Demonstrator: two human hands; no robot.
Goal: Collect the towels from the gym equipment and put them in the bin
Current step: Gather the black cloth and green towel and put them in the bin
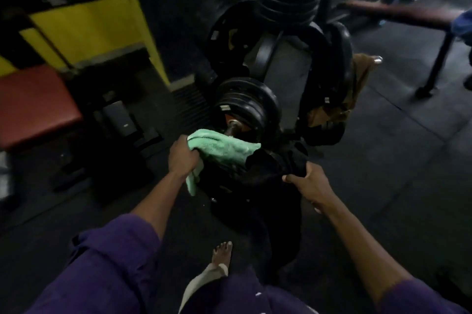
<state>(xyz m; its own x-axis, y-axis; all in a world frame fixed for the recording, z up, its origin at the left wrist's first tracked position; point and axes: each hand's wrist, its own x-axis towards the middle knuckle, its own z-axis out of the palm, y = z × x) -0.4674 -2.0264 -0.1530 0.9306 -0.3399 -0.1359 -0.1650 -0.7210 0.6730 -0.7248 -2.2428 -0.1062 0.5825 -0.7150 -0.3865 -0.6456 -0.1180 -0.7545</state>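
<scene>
My left hand (184,156) is fisted around a green towel (222,150) at frame centre, its tail hanging below my knuckles. My right hand (310,184), just right of it, pinches a black cloth (270,168) between thumb and fingers; the green towel's edge overlaps it. Both lie over the stacked weight plates (246,105) directly above. A brown towel (357,83) drapes the rack at centre right.
</scene>
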